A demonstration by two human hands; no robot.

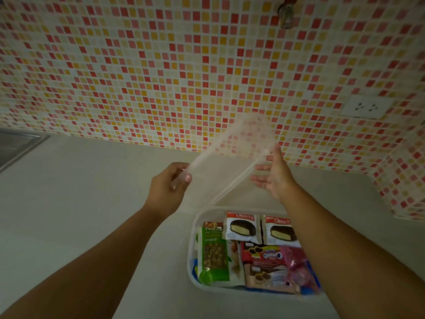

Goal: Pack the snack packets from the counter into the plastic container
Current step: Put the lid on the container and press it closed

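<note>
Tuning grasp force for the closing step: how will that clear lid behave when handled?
The translucent lid probably flexes; it looks thin. Likely light: the left hand pinches one edge while the right hand steadies the other with straight fingers. The smooth plastic may be slippery.

1. A pale grey counter [92, 203] carries everything; it runs back to a wall of small red, orange and white tiles
2. A clear plastic container [192, 249] stands directly on the counter, its top open, with snack packets lying inside
3. Far to the left of the container, at the counter's back edge, the corner of a metal sink [16, 146] is set into the surface
4. To the right of the container, the counter ends at a tiled side wall
</note>
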